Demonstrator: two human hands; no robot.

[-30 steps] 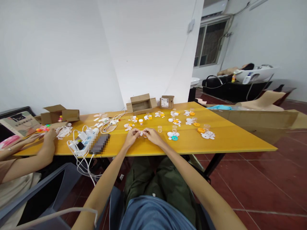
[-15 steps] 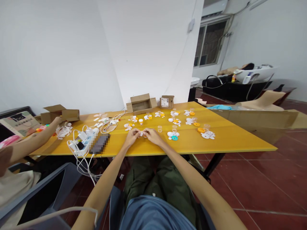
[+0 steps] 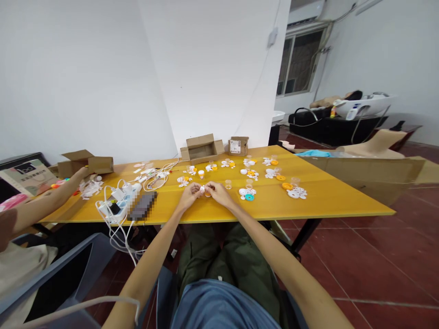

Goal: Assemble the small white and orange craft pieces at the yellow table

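Note:
My left hand [image 3: 190,193] and my right hand [image 3: 218,193] meet over the yellow table [image 3: 329,197], fingertips pinched together on a small white plastic part [image 3: 203,188]. Both hands rest near the table's front edge. Just right of my right hand lie a clear little cup [image 3: 228,184] and a white piece with a teal ring [image 3: 249,196]. Small white and orange parts [image 3: 252,173] are scattered in clusters behind my hands.
A white power strip with cables [image 3: 116,208] and a dark phone [image 3: 142,205] lie left of my hands. Open cardboard boxes [image 3: 203,146] stand at the table's back edge. Another person's arm [image 3: 51,197] reaches to a box [image 3: 85,163] at far left.
My hands stay pinched on the white part, lifted very slightly. The other person's hand moved from the table's near left up to the cardboard box.

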